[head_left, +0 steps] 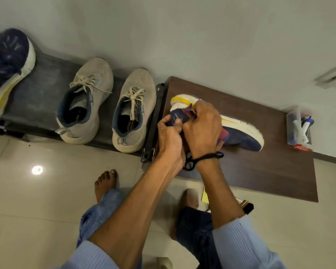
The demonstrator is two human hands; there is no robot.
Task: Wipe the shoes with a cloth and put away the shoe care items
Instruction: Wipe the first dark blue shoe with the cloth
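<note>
A navy blue sneaker with a white sole and a yellow stripe (241, 136) lies on its side on the brown wooden bench (270, 171). It reaches from the left edge toward the middle, and its sole is turned to the wall. The left hand (170, 134) has its grip clenched around the end of this sneaker that is nearest to the left edge of the bench. The right hand (202, 123), with a black thread band on the wrist, has its grip closed on a maroon cloth (223, 135) and presses it on the upper of the same sneaker. A part of the cloth comes out below the palm.

To the left of the bench stands a dark grey low rack (47, 84). It carries two grey mesh sneakers with pale laces (85, 100) (134, 109), side by side with toes to the wall. At its far left end is a second navy blue sneaker (8, 61).

A clear plastic box (297, 129) with small items stands just beside the far right corner of the bench, at the wall. I cannot tell what the items are. Two bare feet stand on the pale tiled floor (47, 210).
</note>
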